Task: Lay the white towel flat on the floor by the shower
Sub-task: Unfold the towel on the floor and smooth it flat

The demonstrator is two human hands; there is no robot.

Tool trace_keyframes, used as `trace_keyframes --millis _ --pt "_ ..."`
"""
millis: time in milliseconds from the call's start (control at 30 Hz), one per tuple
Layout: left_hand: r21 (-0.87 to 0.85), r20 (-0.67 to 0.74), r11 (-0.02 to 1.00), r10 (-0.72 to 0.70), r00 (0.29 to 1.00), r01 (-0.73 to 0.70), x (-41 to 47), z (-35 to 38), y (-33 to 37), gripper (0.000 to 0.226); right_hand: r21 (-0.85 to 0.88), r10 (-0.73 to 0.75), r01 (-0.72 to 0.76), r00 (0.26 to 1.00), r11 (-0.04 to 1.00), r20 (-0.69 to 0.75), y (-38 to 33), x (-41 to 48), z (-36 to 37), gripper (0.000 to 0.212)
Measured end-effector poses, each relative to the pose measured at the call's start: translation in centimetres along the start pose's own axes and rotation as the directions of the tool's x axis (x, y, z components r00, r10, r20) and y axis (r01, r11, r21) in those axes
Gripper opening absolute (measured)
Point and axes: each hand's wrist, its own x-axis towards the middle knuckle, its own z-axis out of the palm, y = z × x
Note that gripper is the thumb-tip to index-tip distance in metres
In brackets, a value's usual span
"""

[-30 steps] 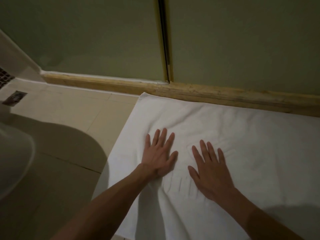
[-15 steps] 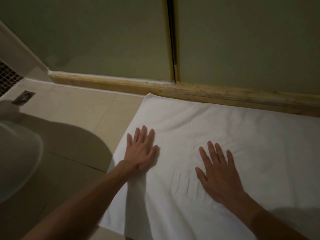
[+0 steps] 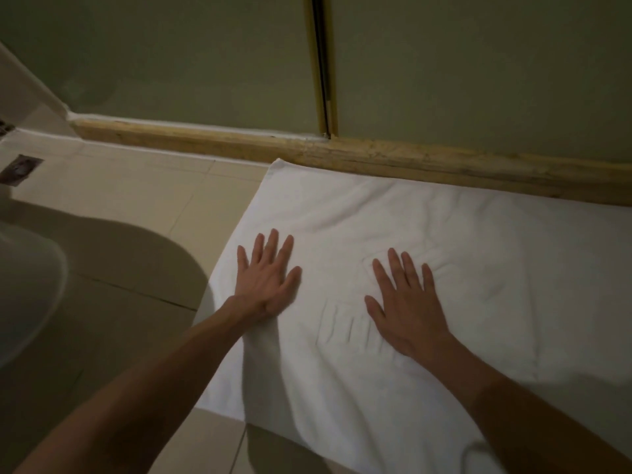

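The white towel [image 3: 427, 217] lies spread on the tiled floor, its far edge against the stone threshold [image 3: 376, 159] of the shower. My left hand [image 3: 266, 278] presses flat on the towel near its left edge, fingers straight. My right hand [image 3: 407, 302] lies flat on the towel's middle, fingers spread. Small creases show in the cloth between and around my hands. The towel's right end runs out of view.
Frosted glass shower doors [image 3: 171, 56] rise behind the threshold, with a brass-framed seam [image 3: 323, 63] between them. Beige floor tiles [image 3: 136, 200] lie left of the towel. A white rounded fixture [image 3: 27, 289] sits at the left edge, a floor drain [image 3: 20, 169] beyond it.
My left hand has slid leftward across the towel toward its left edge, away from my right hand. The right hand has stayed in place.
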Motion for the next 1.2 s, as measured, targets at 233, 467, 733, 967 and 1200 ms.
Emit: trace_keyframes --millis 233,467,733,967,1200 --pt "-0.087 0.017 0.986 0.145 0.989 -0.143 -5.0 0.3 4.4 0.069 -0.008 -0.010 0.009 0.999 1.000 -0.037 -0.2 0.0 -0.2 0.074" --pt "-0.005 0.050 0.989 0.147 0.988 -0.147 -6.8 0.1 4.5 0.069 -0.036 -0.006 0.006 1.000 0.999 -0.016 -0.3 0.1 0.3 0.068" --pt "-0.026 0.047 0.984 0.176 0.983 -0.175 -12.0 2.4 9.7 0.066 -0.039 -0.103 0.103 0.995 0.994 0.003 -4.0 -3.8 0.8 0.066" --pt "0.028 0.028 0.994 0.102 0.994 -0.103 -12.3 2.7 8.4 0.066 -0.049 -0.072 0.072 0.997 0.996 0.000 -3.9 -5.0 1.7 0.067" --pt "0.004 0.021 0.999 -0.048 0.999 0.048 -12.6 1.6 2.6 0.066 -0.031 -0.076 0.076 0.997 0.997 -0.011 -3.8 -5.2 1.6 0.066"
